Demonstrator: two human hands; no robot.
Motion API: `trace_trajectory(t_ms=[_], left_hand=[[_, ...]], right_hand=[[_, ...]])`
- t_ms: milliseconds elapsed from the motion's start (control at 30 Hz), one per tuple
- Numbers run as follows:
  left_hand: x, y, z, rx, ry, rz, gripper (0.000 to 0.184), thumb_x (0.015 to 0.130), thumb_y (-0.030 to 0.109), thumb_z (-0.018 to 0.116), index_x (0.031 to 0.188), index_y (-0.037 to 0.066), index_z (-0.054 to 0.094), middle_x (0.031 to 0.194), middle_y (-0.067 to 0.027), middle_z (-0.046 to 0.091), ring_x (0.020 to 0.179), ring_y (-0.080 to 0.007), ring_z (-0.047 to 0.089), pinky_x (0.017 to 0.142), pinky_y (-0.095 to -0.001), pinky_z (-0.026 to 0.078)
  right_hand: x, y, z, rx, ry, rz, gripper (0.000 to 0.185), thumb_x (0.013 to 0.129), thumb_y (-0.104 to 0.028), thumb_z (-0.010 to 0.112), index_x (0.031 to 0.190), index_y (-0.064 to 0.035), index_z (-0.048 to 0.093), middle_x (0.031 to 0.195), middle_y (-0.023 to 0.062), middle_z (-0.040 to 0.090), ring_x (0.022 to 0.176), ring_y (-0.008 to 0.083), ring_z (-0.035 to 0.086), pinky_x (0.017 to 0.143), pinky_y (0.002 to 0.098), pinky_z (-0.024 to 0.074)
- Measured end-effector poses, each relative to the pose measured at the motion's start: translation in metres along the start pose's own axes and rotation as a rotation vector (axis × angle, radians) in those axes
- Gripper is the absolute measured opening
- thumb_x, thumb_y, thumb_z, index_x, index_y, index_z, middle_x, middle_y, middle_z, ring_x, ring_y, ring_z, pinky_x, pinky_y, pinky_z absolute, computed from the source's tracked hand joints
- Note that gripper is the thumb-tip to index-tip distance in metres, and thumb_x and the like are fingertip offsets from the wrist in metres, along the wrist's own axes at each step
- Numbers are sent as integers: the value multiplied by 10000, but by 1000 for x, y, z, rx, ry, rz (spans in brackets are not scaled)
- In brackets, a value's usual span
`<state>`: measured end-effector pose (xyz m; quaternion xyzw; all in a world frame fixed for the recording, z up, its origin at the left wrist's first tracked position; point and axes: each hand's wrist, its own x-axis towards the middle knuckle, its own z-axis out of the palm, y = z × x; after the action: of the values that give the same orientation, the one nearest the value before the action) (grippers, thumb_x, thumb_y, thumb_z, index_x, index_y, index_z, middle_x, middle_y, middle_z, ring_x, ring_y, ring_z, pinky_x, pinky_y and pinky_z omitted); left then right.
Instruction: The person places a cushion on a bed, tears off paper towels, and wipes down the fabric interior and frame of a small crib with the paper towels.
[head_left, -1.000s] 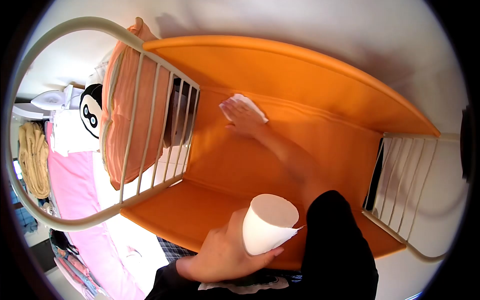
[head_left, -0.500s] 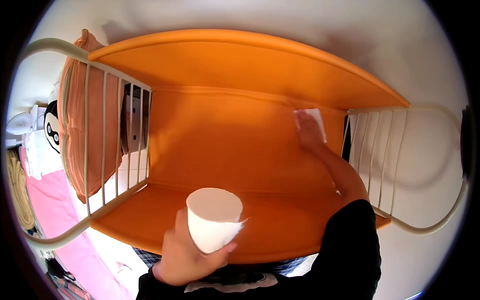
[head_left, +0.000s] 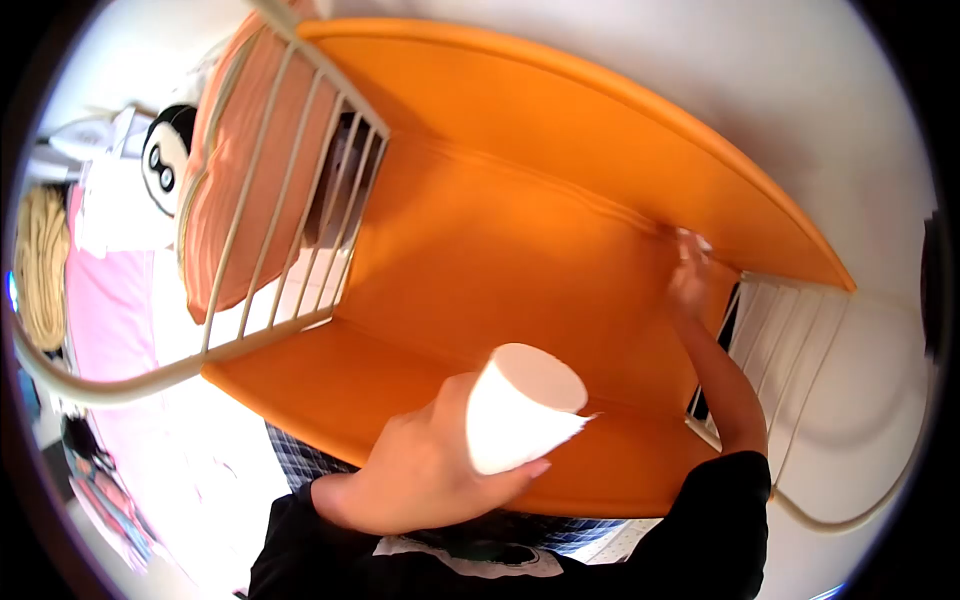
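My left hand (head_left: 425, 465) is wrapped round a white paper roll (head_left: 525, 410), held above the front edge of an orange sling-like rack (head_left: 500, 260). A torn paper edge sticks out at the roll's right side. At the far right of the rack, my right hand (head_left: 690, 275) presses a piece of white paper (head_left: 694, 238) against the crease where the orange bottom meets the back wall. Motion blurs this hand, and most of the paper is hidden by the fingers.
Cream metal bars (head_left: 285, 200) close the rack's left end, and similar bars (head_left: 785, 330) the right. Behind the left bars hangs a salmon-coloured cushion (head_left: 250, 170), with a black-and-white plush toy (head_left: 165, 165) beside it. Pink fabric (head_left: 110, 310) and a folded beige cloth (head_left: 42, 270) lie farther left.
My right hand has moved with the paper rightward to the back crease. The view has turned, and my left hand with the roll now appears farther right.
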<state>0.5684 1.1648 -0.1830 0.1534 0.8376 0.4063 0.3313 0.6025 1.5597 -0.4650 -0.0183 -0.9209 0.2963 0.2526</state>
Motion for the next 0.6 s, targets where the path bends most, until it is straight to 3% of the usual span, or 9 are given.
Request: trace_trajectory(t_ms=[33,100,167,233,267,333,500,567,600], left_hand=[[1,1,-1,-6,-13,-2,772,656,338,798,1180,-65,400,945,-211,626,848,-350,655,727,-370,526],[0,-3,-2,-10,-12,-10,788,659,366,798,1184,-67,401,946,-214,622,823,-345,659,699,-370,535],[-1,-8,0,-7,10,77,804,667,393,791,1197,-66,398,953,-213,618,801,-341,663,675,-360,542],[-1,-10,-2,7,21,89,796,678,413,780,1195,-63,407,954,-203,618,787,-331,666,660,-356,547],[-2,-13,-2,-20,15,101,784,684,409,776,1192,-63,412,952,-198,618,785,-325,666,662,-355,548],[-3,-17,-1,-59,29,94,771,691,405,772,1189,-64,417,951,-194,618,784,-319,667,664,-354,548],[-3,-24,3,-47,64,119,647,721,427,735,1099,-47,509,856,-167,642,719,-277,673,626,-312,548],[-3,-31,8,-20,143,311,674,723,403,716,1074,-108,454,731,-156,566,492,-246,590,400,-307,462],[-2,-31,7,-27,137,312,674,723,403,716,1074,-108,454,731,-156,566,492,-246,590,400,-307,462]], right_hand=[[19,-33,21,20,-15,-15,421,961,-141,372,1363,-13,368,1339,104,444,1223,254,442,1017,347,356],[52,-90,70,151,-314,-265,380,896,-12,397,1253,-31,523,1282,136,497,1235,285,442,1020,375,357],[86,-149,122,392,-427,-389,446,742,68,504,1171,-23,588,1203,138,566,1221,279,455,1041,413,346],[113,-178,187,369,-452,-636,429,776,20,491,1188,-54,582,1227,87,565,1231,252,453,1064,411,318],[125,-183,217,386,-455,-649,429,776,20,491,1188,-54,582,1227,87,565,1231,252,453,1064,411,318],[139,-188,269,216,-667,-813,398,833,-51,447,1208,-90,575,1268,36,551,1299,224,373,1110,427,214],[123,-179,308,164,-756,-730,406,855,-99,455,1253,-137,528,1344,14,480,1342,209,295,1123,411,173],[97,-170,300,234,-845,-930,368,883,-105,438,1236,-139,536,1344,64,469,1341,235,293,1119,392,177],[89,-188,276,286,-950,-726,272,878,-111,455,1133,-113,553,1211,54,509,1198,223,384,1071,383,247]])
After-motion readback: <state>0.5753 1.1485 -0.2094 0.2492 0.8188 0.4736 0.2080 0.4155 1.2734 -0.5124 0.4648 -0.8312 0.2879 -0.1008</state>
